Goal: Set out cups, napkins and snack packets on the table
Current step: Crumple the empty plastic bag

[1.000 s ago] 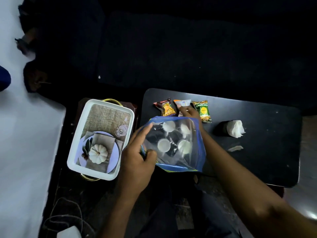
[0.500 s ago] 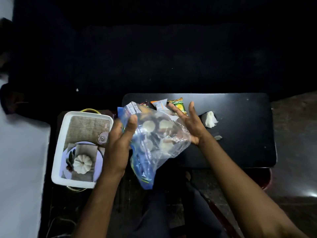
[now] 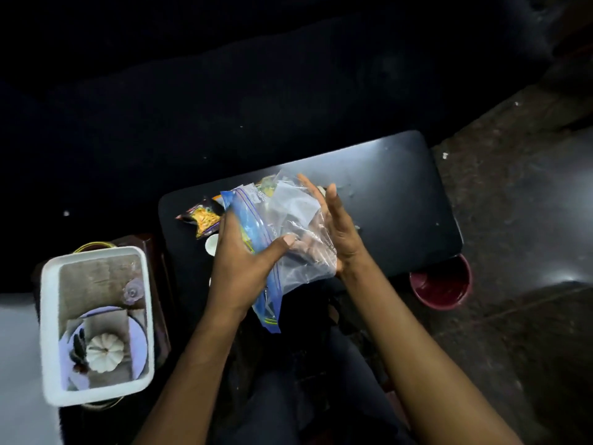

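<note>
A clear zip bag [image 3: 288, 232] with a blue seal hangs over the black table [image 3: 401, 200]. My left hand [image 3: 244, 264] grips its left side, thumb pressed on the front. On the bag's right side rests my right hand [image 3: 337, 229], flat, fingers straight. What the bag holds is blurred. A snack packet [image 3: 200, 215] lies on the table's far left, and another one shows through the bag's top. A small white cup [image 3: 211, 245] sits on the table by my left hand. The napkin is hidden behind the bag and my right hand.
A white tray [image 3: 48, 316] stands at the left on a low stand, holding a plate, a folded cloth, a white pumpkin and a small glass. A dark red bowl [image 3: 441, 284] sits on the floor under the table's right corner. A dark sofa runs behind.
The bag has moved right and turned more upright. My right hand has come flat against its right side. A white cup now lies on the table beside my left hand. The view has tilted.
</note>
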